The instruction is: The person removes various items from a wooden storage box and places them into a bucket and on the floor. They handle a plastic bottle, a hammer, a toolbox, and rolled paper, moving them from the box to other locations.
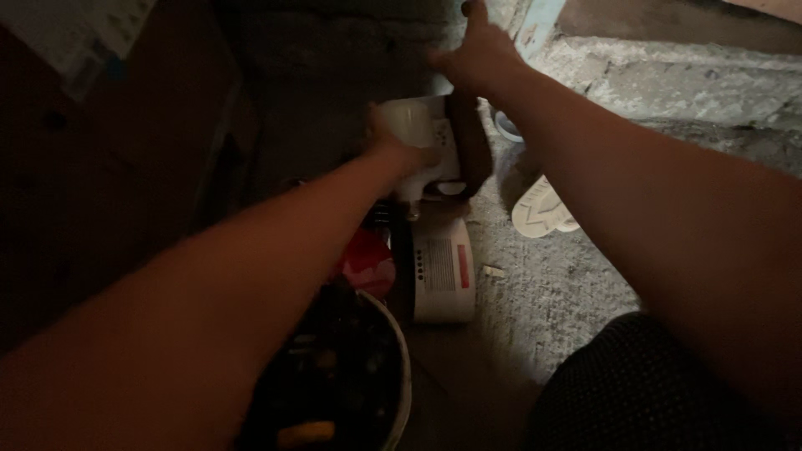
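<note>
The scene is dim. My left hand [399, 149] reaches forward and grips a white plastic container [418, 125] standing on the floor. Beside that container leans a dark brown rounded object [468, 142]. My right hand [476, 54] is stretched farther ahead, fingers spread, holding nothing, close to a pale blue-white upright piece [535, 25] by the rough wall. Below the held container lies a white canister with a label [443, 271] on its side.
A white bucket [403, 376] full of dark tools and bits sits under my left forearm, with something red [368, 259] beside it. A pale sandal [541, 209] lies on the grey concrete floor [551, 292]. My dotted dark clothing [643, 392] fills the lower right.
</note>
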